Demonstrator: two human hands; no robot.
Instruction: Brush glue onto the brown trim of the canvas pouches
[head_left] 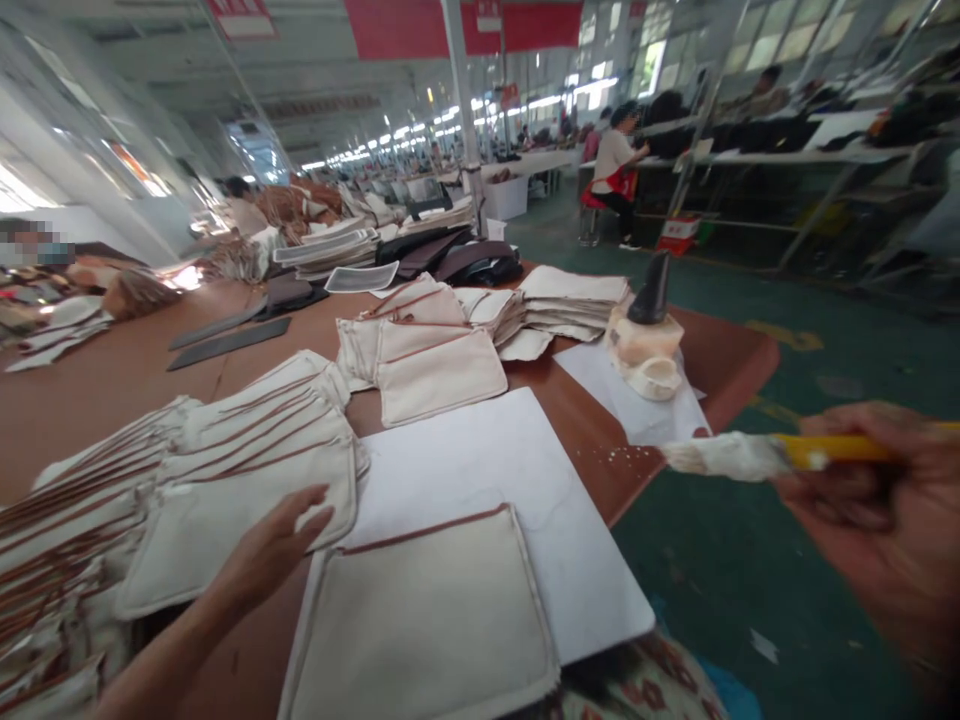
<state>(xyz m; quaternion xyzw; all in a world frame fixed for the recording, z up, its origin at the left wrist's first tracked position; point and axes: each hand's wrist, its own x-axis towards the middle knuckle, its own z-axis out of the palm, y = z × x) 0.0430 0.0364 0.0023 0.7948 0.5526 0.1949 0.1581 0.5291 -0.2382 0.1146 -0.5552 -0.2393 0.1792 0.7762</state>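
My right hand [889, 500] is wrapped round the yellow handle of a glue-whitened brush [739, 457], held level beyond the table's right edge. Its pale bristles point left, near a crusted glue pot [646, 345] with a black cone on top. My left hand [274, 545], fingers stretched out and apart, is over the nearest cream fabric panel [251, 530] of a fanned stack; whether it presses on it I cannot tell. Between the hands, a cream panel with brown top trim [427, 620] lies partly on a white board [480, 460].
Behind the board sit more piled cream pieces [442, 370] and a neat stack [574, 295]. Dark strips [229, 343] and dark pieces [480, 262] lie farther back on the brown table [720, 350]. A seated person [619, 165] works at a far bench.
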